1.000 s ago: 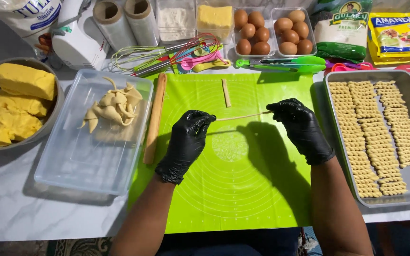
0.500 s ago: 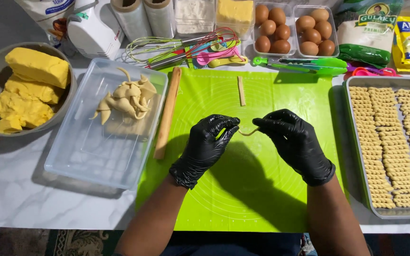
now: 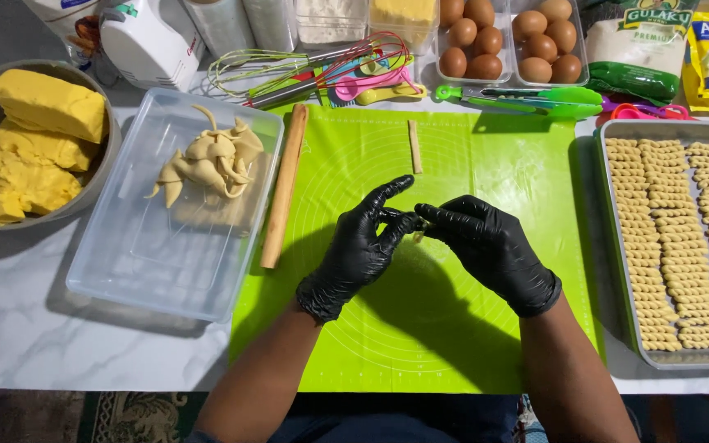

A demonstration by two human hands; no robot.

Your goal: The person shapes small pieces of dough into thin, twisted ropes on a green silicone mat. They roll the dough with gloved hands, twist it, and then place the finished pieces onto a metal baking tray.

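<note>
A grey bowl (image 3: 100, 176) of yellow dough blocks (image 3: 30, 139) is seen far to the left of the left hand, with a white mixer (image 3: 149, 37) beyond it. Nearer that hand, a clear tub (image 3: 125, 262) holds a heap of pale dough cones (image 3: 211, 160). A wooden rolling pin (image 3: 283, 187) lies just left of the left hand, its length running away from the person, tilted slightly right at the far end.

The left hand (image 3: 363, 246), in a black glove, is held over the green mat (image 3: 453, 344) with thumb and forefinger pinched shut and the other fingers curled loosely. The right hand (image 3: 490, 246), also gloved, is met fingertip to fingertip with it, likewise pinched. A small bit of dough strip (image 3: 418, 232) is gripped between the two hands; only a sliver is shown, so its long axis and direction cannot be told.

Beyond the hands, a short dough stick (image 3: 414, 147) lies on the mat, pointing away from the person. Further off, whisks (image 3: 289, 70), green tongs (image 3: 535, 97) and egg cartons (image 3: 506, 41) are ranged along the table edge. Well to the right of the right hand, a metal tray (image 3: 605, 246) is filled with rows of twisted dough pieces (image 3: 666, 238). Nothing lies between the hands and the mat.
</note>
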